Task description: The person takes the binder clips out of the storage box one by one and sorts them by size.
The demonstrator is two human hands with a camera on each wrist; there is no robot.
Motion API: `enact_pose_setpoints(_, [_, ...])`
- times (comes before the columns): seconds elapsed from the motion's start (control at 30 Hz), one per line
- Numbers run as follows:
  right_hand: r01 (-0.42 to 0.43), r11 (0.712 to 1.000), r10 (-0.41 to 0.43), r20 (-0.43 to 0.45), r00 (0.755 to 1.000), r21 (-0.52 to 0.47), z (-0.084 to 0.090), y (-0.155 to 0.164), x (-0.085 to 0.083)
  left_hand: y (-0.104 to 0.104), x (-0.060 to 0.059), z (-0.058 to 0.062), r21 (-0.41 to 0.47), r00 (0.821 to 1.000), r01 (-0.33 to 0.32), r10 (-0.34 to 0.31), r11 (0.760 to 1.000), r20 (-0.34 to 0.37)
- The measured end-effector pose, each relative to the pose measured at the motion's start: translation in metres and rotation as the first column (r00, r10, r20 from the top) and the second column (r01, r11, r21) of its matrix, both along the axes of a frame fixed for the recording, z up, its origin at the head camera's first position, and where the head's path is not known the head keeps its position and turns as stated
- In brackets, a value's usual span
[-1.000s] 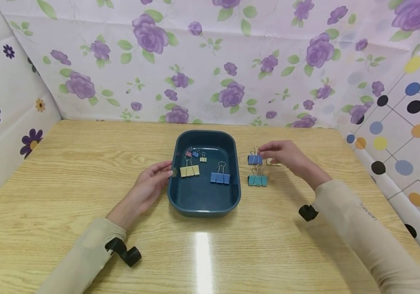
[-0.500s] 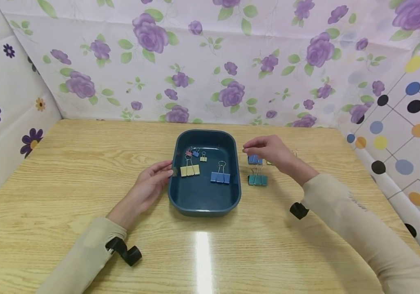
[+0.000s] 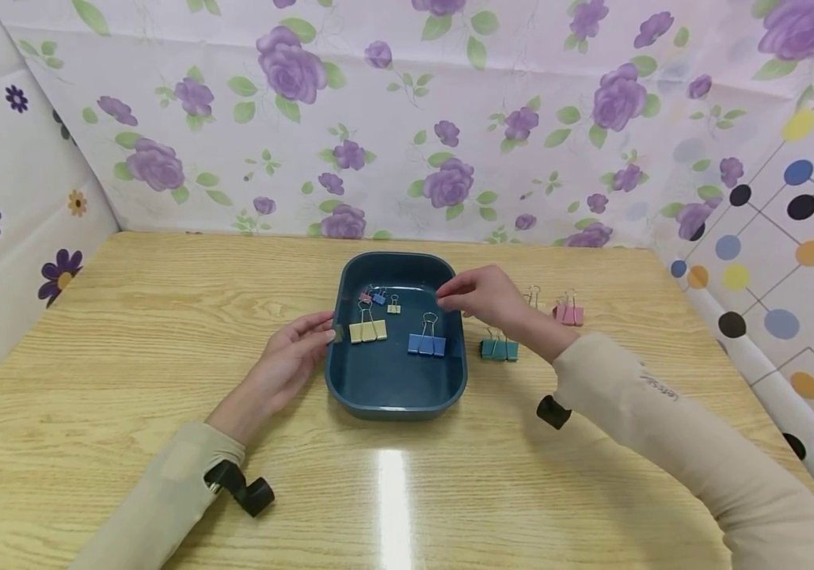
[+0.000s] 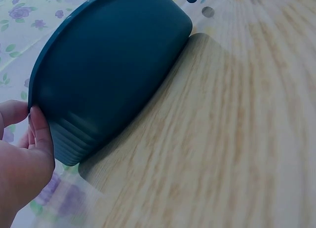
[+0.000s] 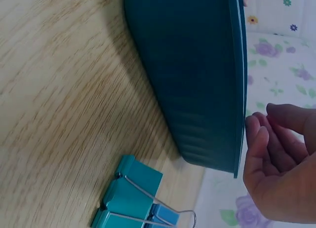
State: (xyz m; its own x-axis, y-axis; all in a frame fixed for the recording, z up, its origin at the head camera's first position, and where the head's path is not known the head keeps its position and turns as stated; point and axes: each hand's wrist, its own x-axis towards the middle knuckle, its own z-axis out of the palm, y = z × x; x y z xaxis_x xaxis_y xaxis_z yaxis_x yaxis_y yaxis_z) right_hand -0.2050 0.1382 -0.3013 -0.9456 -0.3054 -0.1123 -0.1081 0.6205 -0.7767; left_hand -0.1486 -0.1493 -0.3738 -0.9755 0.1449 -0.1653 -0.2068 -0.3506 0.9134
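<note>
While my left grip (image 3: 294, 353) pinches the tray (image 3: 393, 388) by its left rim, my right grip (image 3: 485, 295) hangs at the right rim, fingertips gathered; whether they hold anything I cannot tell. Tray sits on the table (image 3: 507, 483); judged light, stiff, apt to slide. Blue clip (image 3: 426, 345) inside, teal clip (image 3: 499, 350) just beside: likely smooth, springy steel; I'd take either by its wires.

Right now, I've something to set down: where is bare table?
Bare: the table left of the left hand, and on the near side of the tray. Crowded: right of the tray, where binder clips lie near the right hand.
</note>
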Motion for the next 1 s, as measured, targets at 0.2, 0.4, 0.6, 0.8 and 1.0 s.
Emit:
enact_pose_setpoints(0.2, [0.012, 0.999, -0.012, 0.006, 1.0, 0.032, -0.001, -0.008, 0.001, 0.001, -0.001, 0.0, -0.003, 1.0, 0.004, -0.004, 1.0, -0.003])
enact_pose_setpoints(0.4, [0.0, 0.994, 0.003, -0.027, 1.0, 0.106, -0.002, -0.015, 0.0, 0.0, 0.0, 0.0, 0.009, 1.0, 0.005, -0.004, 1.0, -0.007])
enact_pose_setpoints(0.6, [-0.026, 0.983, 0.034, -0.043, 0.998, 0.18, -0.004, -0.021, 0.0, 0.0, -0.001, -0.001, 0.001, 1.0, 0.009, -0.009, 1.0, -0.008])
enact_pose_setpoints(0.8, [-0.069, 0.981, 0.074, -0.021, 0.997, 0.183, -0.008, -0.026, 0.0, 0.0, -0.002, -0.002, -0.005, 1.0, 0.011, -0.011, 1.0, 0.001])
enact_pose_setpoints(1.0, [-0.087, 0.985, 0.081, 0.047, 0.996, 0.151, -0.006, -0.03, -0.002, -0.001, -0.001, -0.002, -0.007, 1.0, 0.012, -0.012, 1.0, -0.001])
